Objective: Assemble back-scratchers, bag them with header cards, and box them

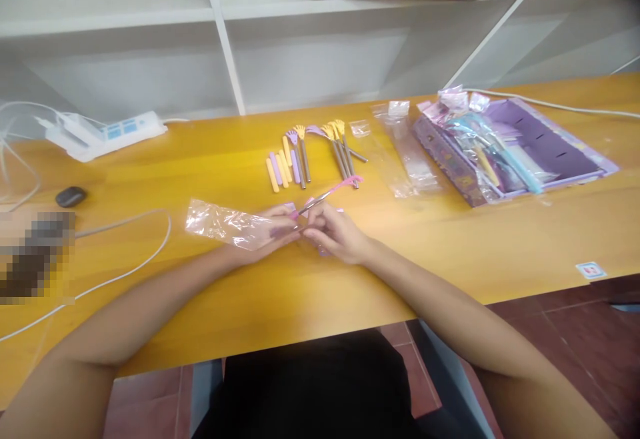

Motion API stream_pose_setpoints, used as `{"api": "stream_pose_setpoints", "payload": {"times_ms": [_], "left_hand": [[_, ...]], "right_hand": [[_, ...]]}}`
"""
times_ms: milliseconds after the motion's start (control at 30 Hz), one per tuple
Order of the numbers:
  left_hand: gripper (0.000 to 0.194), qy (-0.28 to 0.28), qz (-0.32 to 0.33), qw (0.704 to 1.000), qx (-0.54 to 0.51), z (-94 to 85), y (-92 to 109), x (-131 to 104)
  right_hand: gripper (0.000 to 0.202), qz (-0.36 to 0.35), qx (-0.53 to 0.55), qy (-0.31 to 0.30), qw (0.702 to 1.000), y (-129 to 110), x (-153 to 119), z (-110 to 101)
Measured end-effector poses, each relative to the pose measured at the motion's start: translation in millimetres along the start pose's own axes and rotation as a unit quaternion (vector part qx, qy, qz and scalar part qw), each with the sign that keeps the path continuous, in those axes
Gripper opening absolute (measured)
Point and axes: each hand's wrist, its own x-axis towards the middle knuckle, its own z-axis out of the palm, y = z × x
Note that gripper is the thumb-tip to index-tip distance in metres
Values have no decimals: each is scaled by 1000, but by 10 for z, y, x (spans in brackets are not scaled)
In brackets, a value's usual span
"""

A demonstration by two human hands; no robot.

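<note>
In the middle of the table my left hand [277, 227] is closed around a clear plastic bag [220, 223], whose loose end sticks out to the left. My right hand [336, 231] meets it, thumb and fingertips pinched together at what looks like the near part of the same bag. Pink-printed bits show around those fingers. A back scratcher [325, 199] with a pink claw end and a metal rod slants up to the right between the hands. Its lower end is partly hidden by the fingers, so which hand bears it is unclear.
Beyond the hands lie yellow and purple handle sleeves [283, 167] and metal-rod back scratchers [341, 149]. Clear bags [407, 152] lie beside a purple box [565, 135] with wrapped items. A power strip [120, 133], a black mouse [71, 196] and a white cable [135, 265] occupy the left.
</note>
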Motion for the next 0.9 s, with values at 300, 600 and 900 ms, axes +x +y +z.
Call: {"api": "stream_pose_setpoints", "payload": {"times_ms": [300, 600, 900], "left_hand": [[33, 16, -29, 997, -69, -44, -8, 40], [32, -24, -24, 993, -114, -46, 45, 38], [51, 175, -103, 960, -193, -63, -40, 75]], "right_hand": [[55, 108, 210, 80, 968, 12, 175, -15], [50, 122, 268, 140, 945, 36, 233, -27], [32, -48, 200, 346, 916, -18, 165, -487]]}}
